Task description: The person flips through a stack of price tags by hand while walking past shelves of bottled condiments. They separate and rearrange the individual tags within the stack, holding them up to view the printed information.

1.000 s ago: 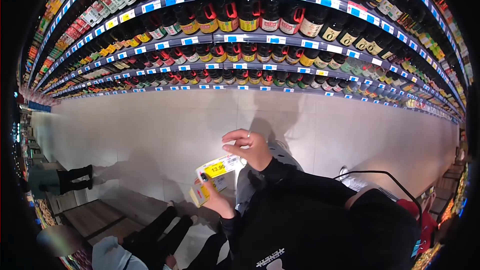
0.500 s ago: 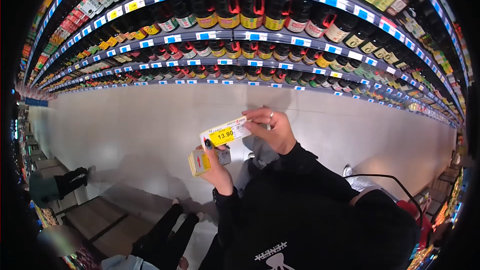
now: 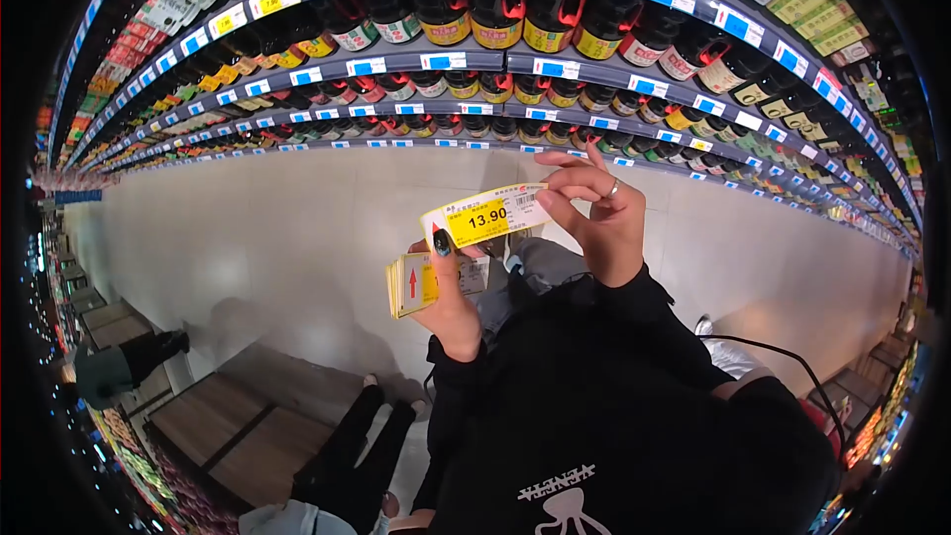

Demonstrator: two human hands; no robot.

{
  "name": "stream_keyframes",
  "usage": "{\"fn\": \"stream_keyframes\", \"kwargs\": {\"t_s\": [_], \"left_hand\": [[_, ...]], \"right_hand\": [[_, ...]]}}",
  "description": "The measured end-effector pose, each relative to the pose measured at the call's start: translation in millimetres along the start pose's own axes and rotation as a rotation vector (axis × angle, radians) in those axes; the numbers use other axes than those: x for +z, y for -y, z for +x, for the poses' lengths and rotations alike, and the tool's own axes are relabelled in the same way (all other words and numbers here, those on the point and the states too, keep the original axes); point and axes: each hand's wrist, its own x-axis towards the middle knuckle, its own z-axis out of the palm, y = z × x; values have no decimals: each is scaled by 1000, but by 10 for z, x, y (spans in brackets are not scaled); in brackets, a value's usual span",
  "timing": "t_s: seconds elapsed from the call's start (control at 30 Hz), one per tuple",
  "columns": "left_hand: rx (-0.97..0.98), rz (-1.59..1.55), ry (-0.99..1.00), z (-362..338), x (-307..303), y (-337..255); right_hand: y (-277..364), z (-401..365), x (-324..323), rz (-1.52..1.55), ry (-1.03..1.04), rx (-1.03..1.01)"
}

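A yellow and white price tag reading 13.90 is stretched between my two hands, slightly bowed. My left hand pins its left end under the thumb and also holds a stack of similar tags, whose top one shows a red arrow. At the tag's right end, my right hand, with a ring on one finger, pinches the corner between thumb and fingertips. Beyond the hands, blue and white labels run along the shelf edges under rows of dark bottles.
Long curved shelves of bottles and boxes span the front. One person's dark-trousered legs show at the lower left beside wooden crates. Another person is farther left. A black strap or cable arcs at the right.
Both hands and the tag have moved up and right in view, nearer the shelves. The right hand's fingers have spread more, and the shelves appear larger.
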Motion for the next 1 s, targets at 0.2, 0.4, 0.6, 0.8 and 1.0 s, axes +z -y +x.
{"fn": "stream_keyframes", "kwargs": {"t_s": [0.2,0.4,0.6,0.8,1.0], "left_hand": [[-8,37,85,310,55,-24],[5,12,157,499,100,23],[32,14,170,586,134,-10],[11,8,179,623,100,15],[25,17,176,606,95,-15]], "right_hand": [[-55,137,86,21,-72,3],[-34,244,127,20,-131,21],[-45,296,181,38,-162,11],[-31,337,215,42,-163,8],[-41,327,221,32,-152,0]]}}
